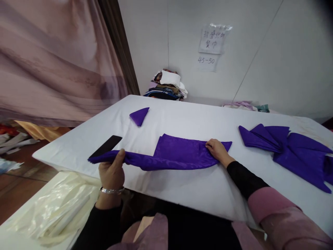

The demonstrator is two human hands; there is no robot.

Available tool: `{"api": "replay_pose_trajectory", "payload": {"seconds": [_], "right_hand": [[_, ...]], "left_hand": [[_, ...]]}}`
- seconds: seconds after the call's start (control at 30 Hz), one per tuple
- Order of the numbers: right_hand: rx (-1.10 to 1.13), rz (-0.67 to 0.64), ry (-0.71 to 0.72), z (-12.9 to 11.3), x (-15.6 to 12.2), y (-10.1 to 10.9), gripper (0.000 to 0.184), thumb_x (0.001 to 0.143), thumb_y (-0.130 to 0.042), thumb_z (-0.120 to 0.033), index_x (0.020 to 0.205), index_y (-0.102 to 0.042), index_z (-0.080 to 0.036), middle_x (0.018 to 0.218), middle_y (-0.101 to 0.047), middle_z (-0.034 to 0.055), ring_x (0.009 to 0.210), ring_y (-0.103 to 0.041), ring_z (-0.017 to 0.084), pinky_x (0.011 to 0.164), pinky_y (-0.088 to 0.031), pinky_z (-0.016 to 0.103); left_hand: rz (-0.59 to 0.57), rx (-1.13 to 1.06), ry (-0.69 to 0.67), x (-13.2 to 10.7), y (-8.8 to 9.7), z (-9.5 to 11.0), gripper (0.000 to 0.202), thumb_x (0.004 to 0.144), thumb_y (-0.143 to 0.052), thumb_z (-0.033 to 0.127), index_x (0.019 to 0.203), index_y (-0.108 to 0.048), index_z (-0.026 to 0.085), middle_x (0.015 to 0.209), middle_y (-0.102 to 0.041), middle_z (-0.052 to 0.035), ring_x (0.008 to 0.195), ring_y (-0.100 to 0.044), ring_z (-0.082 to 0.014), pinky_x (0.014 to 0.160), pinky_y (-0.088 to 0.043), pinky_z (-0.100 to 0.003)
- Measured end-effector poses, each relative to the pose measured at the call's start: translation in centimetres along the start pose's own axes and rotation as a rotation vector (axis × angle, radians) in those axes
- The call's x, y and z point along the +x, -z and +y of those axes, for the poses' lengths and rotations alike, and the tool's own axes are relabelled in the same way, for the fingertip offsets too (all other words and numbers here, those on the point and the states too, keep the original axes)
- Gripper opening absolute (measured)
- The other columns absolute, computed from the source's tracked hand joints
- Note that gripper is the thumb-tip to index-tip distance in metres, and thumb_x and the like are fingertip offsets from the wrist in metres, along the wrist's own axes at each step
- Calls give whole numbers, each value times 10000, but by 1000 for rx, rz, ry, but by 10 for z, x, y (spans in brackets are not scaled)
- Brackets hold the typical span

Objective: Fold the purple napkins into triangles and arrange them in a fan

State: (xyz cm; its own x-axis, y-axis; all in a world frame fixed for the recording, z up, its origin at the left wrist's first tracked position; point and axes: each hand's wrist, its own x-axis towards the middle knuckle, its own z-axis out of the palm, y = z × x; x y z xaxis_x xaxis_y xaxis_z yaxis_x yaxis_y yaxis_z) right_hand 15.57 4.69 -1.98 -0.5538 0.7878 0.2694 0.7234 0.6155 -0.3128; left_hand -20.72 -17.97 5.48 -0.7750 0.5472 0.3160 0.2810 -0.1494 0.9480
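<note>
A purple cloth napkin (179, 149) lies partly folded near the front edge of the white-covered table (156, 184). My left hand (113, 172), with a bracelet at the wrist, grips its left end between thumb and fingers and holds that strip raised. My right hand (216, 149) pinches the napkin near its right end, close to a pointed corner. Beside the raised end, a dark flat strip (108, 146) rests on the table. Farther back sits a small purple folded triangle (139, 116).
Several purple folded cloths (299, 156) lie at the right of the table. A pile of folded fabrics (168, 85) stands by the back wall, below and left of a paper sign (212, 41). Clear plastic wrapping (62, 208) covers a lower surface at front left. A pink curtain (52, 62) hangs at left.
</note>
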Motion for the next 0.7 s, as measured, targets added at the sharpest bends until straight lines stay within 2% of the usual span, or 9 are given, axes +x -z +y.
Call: {"api": "replay_pose_trajectory", "payload": {"seconds": [0.1, 0.23, 0.33, 0.43, 0.47, 0.53, 0.57, 0.63, 0.7], "right_hand": [[55, 47, -22, 5, 1, 5, 206, 861, -477, -214, 855, -681, -184, 879, -659, 85, 858, -575, 210, 806, -418, 318], [72, 111, -208, 20, 18, 26, 209, 850, -460, -226, 796, -659, -191, 792, -664, 71, 754, -580, 203, 704, -416, 309], [144, 302, -326, 36, 45, 67, 164, 817, -470, -212, 767, -620, -171, 703, -623, 51, 660, -537, 180, 639, -406, 296], [202, 622, -316, 44, 65, 130, 174, 832, -447, -235, 805, -592, -143, 739, -587, 58, 674, -502, 156, 647, -410, 295], [190, 721, -316, 44, 66, 151, 201, 853, -419, -249, 845, -583, -133, 786, -580, 72, 717, -502, 155, 686, -414, 307], [196, 1004, -252, 37, 55, 188, 233, 862, -432, -294, 899, -583, -120, 818, -571, 86, 749, -511, 157, 722, -423, 335], [195, 1074, -206, 32, 43, 200, 255, 866, -448, -332, 925, -585, -125, 836, -570, 89, 769, -526, 162, 747, -427, 353], [222, 1117, -162, 22, 12, 209, 285, 854, -482, -395, 962, -589, -154, 845, -574, 88, 772, -558, 179, 777, -440, 395], [245, 1011, -213, 16, -24, 197, 273, 814, -531, -443, 942, -598, -212, 832, -592, 84, 770, -589, 214, 776, -458, 438]], "left_hand": [[3, -63, 120, 11, -17, 1, 299, 638, -741, 418, 610, -599, 156, 540, -583, 36, 503, -528, -101, 486, -470, -226], [-59, -239, 178, 48, -60, 10, 305, 584, -768, 375, 707, -638, 129, 629, -638, 18, 561, -582, -111, 572, -529, -252], [-92, -323, 131, 89, -97, 28, 336, 577, -771, 348, 777, -641, 111, 671, -650, 1, 601, -612, -125, 613, -551, -285], [-75, -400, -19, 122, -118, 54, 331, 602, -758, 383, 746, -621, 119, 657, -640, 6, 597, -617, -125, 628, -562, -307], [-66, -419, -94, 128, -120, 62, 329, 616, -751, 397, 746, -623, 123, 664, -644, 5, 602, -617, -122, 636, -563, -307], [-50, -420, -215, 131, -118, 72, 323, 637, -742, 413, 751, -639, 129, 673, -651, 3, 596, -612, -116, 626, -561, -294], [-49, -399, -246, 129, -115, 72, 321, 642, -742, 417, 753, -649, 130, 674, -654, 1, 582, -606, -113, 605, -557, -284], [-78, -319, -225, 121, -106, 60, 322, 633, -749, 415, 748, -662, 128, 663, -658, -6, 541, -591, -112, 543, -539, -269], [-178, -206, -110, 109, -98, 35, 332, 607, -760, 405, 743, -659, 119, 642, -660, -18, 515, -586, -127, 496, -521, -273]]}}
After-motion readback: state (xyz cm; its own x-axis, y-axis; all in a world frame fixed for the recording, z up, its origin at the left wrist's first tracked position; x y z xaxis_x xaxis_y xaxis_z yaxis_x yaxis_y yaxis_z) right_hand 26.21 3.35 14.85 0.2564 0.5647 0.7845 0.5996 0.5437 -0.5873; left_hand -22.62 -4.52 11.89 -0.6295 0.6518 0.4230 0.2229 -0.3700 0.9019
